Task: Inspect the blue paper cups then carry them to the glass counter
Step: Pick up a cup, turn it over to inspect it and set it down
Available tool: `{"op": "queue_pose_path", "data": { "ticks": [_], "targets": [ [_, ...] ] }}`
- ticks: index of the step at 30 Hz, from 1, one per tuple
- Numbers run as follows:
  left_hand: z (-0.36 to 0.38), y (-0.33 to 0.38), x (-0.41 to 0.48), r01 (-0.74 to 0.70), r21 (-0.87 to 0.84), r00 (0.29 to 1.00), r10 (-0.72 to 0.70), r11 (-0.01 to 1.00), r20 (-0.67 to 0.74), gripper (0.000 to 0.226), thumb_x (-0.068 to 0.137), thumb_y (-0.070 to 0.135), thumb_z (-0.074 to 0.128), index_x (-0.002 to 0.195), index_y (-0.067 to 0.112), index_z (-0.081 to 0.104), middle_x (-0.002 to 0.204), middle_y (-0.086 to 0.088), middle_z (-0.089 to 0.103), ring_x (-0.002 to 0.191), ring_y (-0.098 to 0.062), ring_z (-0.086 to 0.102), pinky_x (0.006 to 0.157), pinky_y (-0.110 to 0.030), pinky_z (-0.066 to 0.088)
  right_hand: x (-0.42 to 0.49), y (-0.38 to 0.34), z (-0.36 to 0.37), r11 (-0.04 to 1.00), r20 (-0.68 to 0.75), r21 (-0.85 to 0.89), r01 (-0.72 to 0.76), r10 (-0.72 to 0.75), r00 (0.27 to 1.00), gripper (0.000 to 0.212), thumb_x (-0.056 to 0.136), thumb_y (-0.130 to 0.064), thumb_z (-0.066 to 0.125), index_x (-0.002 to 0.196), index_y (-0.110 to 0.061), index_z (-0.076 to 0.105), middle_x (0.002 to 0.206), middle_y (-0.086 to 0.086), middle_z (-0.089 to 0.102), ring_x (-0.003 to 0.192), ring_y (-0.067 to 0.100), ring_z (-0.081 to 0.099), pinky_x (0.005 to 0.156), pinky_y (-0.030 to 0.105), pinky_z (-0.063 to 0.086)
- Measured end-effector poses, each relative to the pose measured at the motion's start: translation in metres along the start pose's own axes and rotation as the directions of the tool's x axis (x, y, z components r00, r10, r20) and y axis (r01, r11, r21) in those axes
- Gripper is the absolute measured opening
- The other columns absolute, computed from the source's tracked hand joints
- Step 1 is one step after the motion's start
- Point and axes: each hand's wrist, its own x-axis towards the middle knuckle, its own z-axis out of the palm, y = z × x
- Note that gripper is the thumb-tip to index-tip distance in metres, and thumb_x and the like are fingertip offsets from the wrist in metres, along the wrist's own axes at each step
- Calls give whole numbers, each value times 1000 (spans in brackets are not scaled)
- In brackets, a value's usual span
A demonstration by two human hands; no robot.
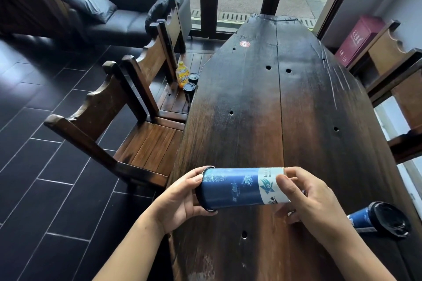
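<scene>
I hold a tall blue paper cup sideways above the near end of the dark wooden table. It has pale flower prints and a white band with a blue logo. My left hand grips its black-lidded end on the left. My right hand grips the white-banded end on the right. A second blue cup with a black lid stands on the table at the lower right, just past my right hand.
Two wooden chairs stand along the table's left side; the farther seat holds a yellow drink bottle and two black-lidded cups. A black sofa sits at the back left. A red box leans at the right wall.
</scene>
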Motion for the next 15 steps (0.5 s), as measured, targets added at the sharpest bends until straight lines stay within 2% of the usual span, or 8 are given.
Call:
{"op": "queue_pose_path", "data": {
  "ticks": [5, 7, 9, 11, 13, 15],
  "targets": [
    [0, 0, -2, -16, -16, 1000, 16, 1000, 22, 82, 68, 41, 92, 141, 21, 59, 147, -16, 59, 121, -36, 64, 91, -55, 56, -1, -1, 0, 1000, -3, 14, -2, 2, 1000, 56, 69, -72, 59, 102, -29, 73, 87, -5, 79, 67, 15, 76, 52, 30, 59],
    [1, 2, -3, 6, -24, 999, -5, 1000, 40, 77, 74, 42, 87, 142, 21, 58, 151, -17, 56, 127, -39, 60, 97, -59, 54, -1, -3, 0, 1000, 18, 14, 22, -22, 1000, 53, 71, -70, 61, 104, -30, 72, 88, -5, 80, 67, 15, 77, 52, 26, 58],
    [1, 5, -4, 53, -8, 998, -53, 999, 31, 65, 86, 50, 72, 142, 21, 58, 151, -20, 55, 131, -44, 57, 99, -61, 51, -2, -5, -1, 999, 52, 0, 50, -50, 997, 48, 74, -66, 64, 110, -34, 70, 91, -8, 80, 69, 15, 77, 54, 24, 58],
    [2, 8, -4, 127, 31, 992, -127, 991, -14, 65, 92, 62, 55, 142, 21, 57, 149, -22, 57, 133, -48, 57, 90, -56, 58, -1, -7, -2, 996, 83, -43, 77, -73, 994, 47, 75, -65, 64, 116, -40, 66, 96, -14, 78, 76, 12, 78, 58, 20, 56],
    [2, 10, -3, 189, 92, 982, -186, 978, -44, 70, 91, 70, 48, 143, 24, 56, 146, -20, 60, 124, -46, 64, 78, -47, 62, -2, -8, -4, 991, 110, -77, 108, -99, 989, 49, 75, -66, 62, 119, -45, 63, 102, -17, 77, 84, 11, 77, 62, 19, 55],
    [4, 11, -2, 227, 140, 974, -222, 964, -54, 69, 94, 74, 43, 142, 27, 56, 142, -19, 64, 114, -43, 67, 68, -40, 64, -2, -8, -5, 986, 136, -91, 141, -128, 982, 49, 77, -65, 62, 122, -47, 61, 106, -19, 75, 90, 12, 77, 68, 24, 60]
  ]
}}
